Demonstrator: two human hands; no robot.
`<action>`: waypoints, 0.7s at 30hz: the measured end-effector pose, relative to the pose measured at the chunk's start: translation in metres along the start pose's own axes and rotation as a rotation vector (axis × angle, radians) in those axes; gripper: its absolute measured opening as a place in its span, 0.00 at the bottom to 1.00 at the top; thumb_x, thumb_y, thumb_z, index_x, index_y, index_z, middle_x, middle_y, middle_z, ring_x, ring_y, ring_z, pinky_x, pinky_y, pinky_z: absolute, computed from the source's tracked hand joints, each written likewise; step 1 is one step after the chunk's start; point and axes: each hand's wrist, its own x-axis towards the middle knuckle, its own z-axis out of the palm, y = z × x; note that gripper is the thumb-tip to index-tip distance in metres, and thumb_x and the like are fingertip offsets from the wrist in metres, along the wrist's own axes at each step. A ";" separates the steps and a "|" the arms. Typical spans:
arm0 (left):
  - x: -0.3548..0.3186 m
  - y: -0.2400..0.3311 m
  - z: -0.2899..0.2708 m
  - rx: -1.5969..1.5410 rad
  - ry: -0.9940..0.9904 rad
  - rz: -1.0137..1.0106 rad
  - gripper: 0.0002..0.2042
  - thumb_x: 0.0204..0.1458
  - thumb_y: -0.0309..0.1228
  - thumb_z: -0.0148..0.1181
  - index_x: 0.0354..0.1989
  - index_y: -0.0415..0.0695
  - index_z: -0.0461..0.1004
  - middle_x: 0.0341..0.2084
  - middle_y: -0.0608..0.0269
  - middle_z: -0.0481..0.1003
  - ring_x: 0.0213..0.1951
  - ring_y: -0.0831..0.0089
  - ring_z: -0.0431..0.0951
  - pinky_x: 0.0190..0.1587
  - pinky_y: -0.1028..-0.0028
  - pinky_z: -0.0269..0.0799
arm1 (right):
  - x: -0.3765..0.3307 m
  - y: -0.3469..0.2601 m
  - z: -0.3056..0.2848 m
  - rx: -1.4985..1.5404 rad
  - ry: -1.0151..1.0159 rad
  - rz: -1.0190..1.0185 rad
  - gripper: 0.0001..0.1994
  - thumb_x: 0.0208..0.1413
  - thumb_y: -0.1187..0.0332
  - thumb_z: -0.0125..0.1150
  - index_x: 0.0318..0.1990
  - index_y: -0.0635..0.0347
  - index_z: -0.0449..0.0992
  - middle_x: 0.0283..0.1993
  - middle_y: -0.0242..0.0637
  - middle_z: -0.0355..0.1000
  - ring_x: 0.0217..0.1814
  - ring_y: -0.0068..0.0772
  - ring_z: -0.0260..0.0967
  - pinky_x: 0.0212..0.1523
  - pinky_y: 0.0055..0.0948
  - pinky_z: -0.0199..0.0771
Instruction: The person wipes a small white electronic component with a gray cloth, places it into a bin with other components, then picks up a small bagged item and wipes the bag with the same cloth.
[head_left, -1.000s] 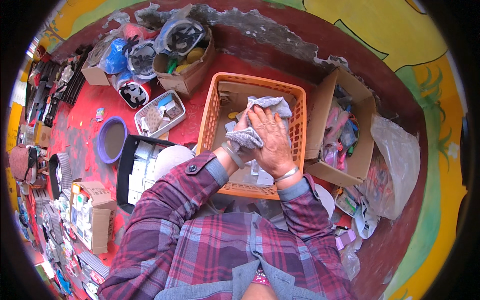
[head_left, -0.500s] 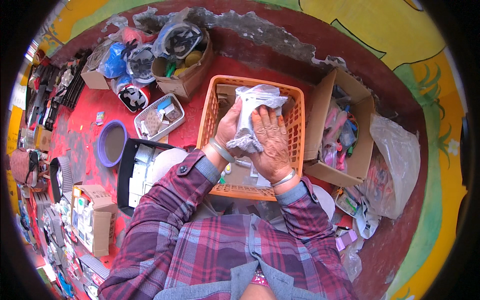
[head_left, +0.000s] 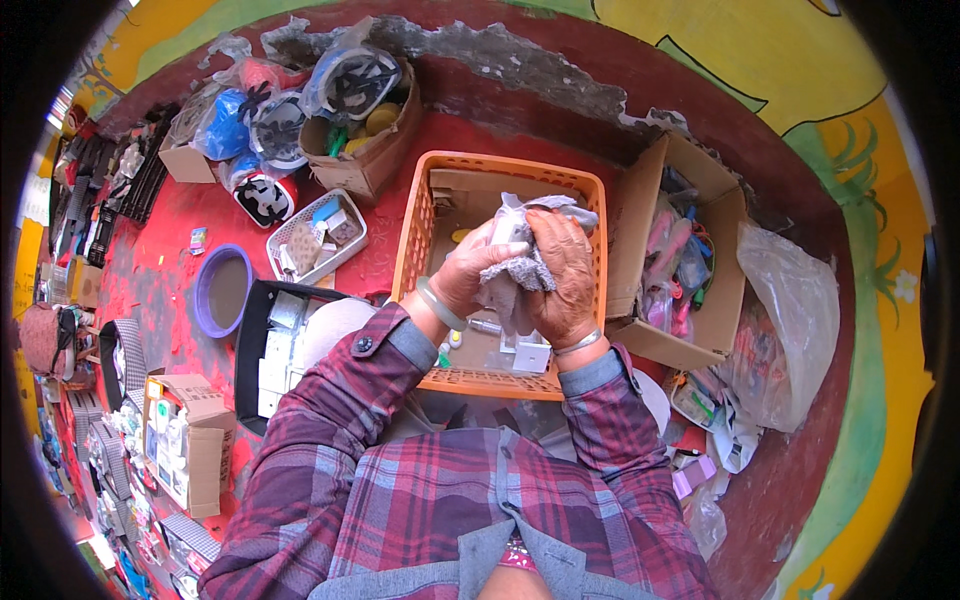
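Above an orange plastic basket (head_left: 415, 228), both my hands are closed around a bundle. My left hand (head_left: 468, 278) grips a smooth white object (head_left: 509, 230), mostly covered, so its kind does not show. Over it my right hand (head_left: 565, 265) presses a crumpled grey cloth (head_left: 523, 270), fingers bent around it. A loose end of the cloth hangs below the hands. Inside the basket lie a small white box (head_left: 531, 356) and a small yellow-and-white item (head_left: 455, 338), low at the near side.
Right of the basket stands a cardboard box (head_left: 715, 335) of colourful items, beside a clear plastic bag (head_left: 795, 330). To the left are a white tray (head_left: 290, 268), a purple basin (head_left: 222, 290) and a black bin (head_left: 250, 345). Bagged helmets (head_left: 357, 85) sit at the back.
My right hand has gone from lying flat over the cloth to curling around it. The bundle is turned and more bunched, and the white box in the basket shows more fully.
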 end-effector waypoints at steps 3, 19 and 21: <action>0.001 0.013 0.001 0.083 0.012 0.063 0.30 0.45 0.31 0.56 0.59 0.38 0.56 0.50 0.57 0.66 0.51 0.71 0.67 0.56 0.73 0.59 | -0.005 0.008 0.000 -0.014 0.000 0.078 0.25 0.50 0.59 0.51 0.56 0.59 0.65 0.57 0.43 0.63 0.62 0.46 0.57 0.64 0.44 0.46; 0.003 -0.012 -0.020 0.140 -0.113 -0.085 0.27 0.46 0.30 0.54 0.57 0.38 0.57 0.50 0.60 0.66 0.52 0.73 0.67 0.55 0.73 0.61 | 0.004 -0.002 -0.013 0.125 -0.134 -0.117 0.22 0.53 0.60 0.48 0.54 0.59 0.68 0.56 0.43 0.66 0.61 0.43 0.60 0.64 0.41 0.47; 0.005 0.007 -0.006 0.145 -0.037 -0.038 0.30 0.43 0.29 0.53 0.58 0.36 0.56 0.51 0.57 0.66 0.52 0.70 0.67 0.56 0.72 0.61 | -0.001 0.006 -0.016 0.095 -0.129 -0.059 0.22 0.54 0.59 0.48 0.54 0.59 0.67 0.57 0.43 0.64 0.62 0.43 0.59 0.65 0.41 0.47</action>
